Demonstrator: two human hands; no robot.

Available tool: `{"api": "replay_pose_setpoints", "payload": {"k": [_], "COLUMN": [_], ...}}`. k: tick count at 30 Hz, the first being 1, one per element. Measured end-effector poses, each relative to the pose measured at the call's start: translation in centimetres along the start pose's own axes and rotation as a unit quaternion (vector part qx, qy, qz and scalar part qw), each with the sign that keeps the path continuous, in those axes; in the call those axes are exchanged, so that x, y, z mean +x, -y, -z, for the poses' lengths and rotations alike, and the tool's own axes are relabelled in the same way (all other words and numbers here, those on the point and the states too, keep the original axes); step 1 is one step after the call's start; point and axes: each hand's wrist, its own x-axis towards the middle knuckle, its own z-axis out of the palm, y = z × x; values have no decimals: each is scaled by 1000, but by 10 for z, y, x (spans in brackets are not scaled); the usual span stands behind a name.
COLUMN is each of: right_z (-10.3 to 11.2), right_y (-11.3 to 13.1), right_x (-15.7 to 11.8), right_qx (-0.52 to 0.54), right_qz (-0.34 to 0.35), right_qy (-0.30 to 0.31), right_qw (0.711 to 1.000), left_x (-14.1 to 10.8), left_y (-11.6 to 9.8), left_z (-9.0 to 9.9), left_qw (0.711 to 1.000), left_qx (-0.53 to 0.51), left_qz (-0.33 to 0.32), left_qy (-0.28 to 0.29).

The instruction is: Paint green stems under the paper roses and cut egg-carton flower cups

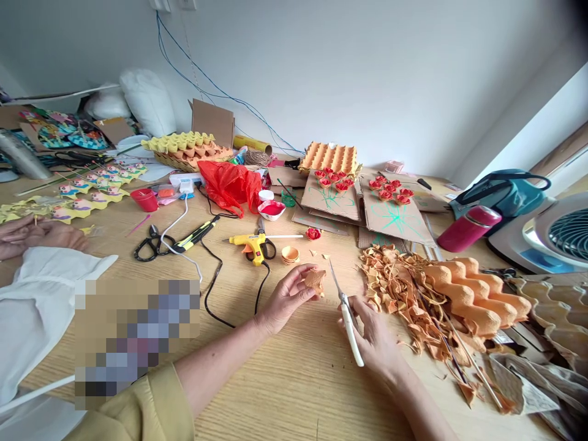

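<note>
Near the middle of the wooden table, my left hand (285, 300) pinches an orange egg-carton piece (315, 280) between thumb and fingers. To its right, my right hand (370, 334) holds white-handled scissors (350, 331), their blades pointing up and away from me. The scissors and the carton piece are apart. Small orange scraps (326, 256) lie just beyond the blades. Behind my left hand sit an orange carton cup (290, 255), a red paper flower (313, 234) and a yellow glue gun (253, 246).
Orange cuttings (399, 294) and an orange egg tray (478, 294) lie at the right. Cardboard with red flowers (395, 211), a red bottle (468, 228) and a red bag (232, 184) stand farther back. Another person's hands (50, 236) work at the left, near black scissors (153, 243).
</note>
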Motion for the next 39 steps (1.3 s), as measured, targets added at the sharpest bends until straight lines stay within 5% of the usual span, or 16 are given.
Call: {"api": "replay_pose_setpoints", "payload": {"k": [17, 39], "right_z": [-2, -8], "right_y": [7, 6], "right_x": [0, -2], "right_qx": [-61, -26], "right_qz": [37, 36], "right_qy": [36, -24], "right_qw": [997, 999], "left_x": [-1, 0], "left_y": [-2, 0], "left_z": [0, -2], "left_qw": [994, 999], "left_qx": [100, -38], "left_qz": [-34, 18], "left_qy": [26, 12]}}
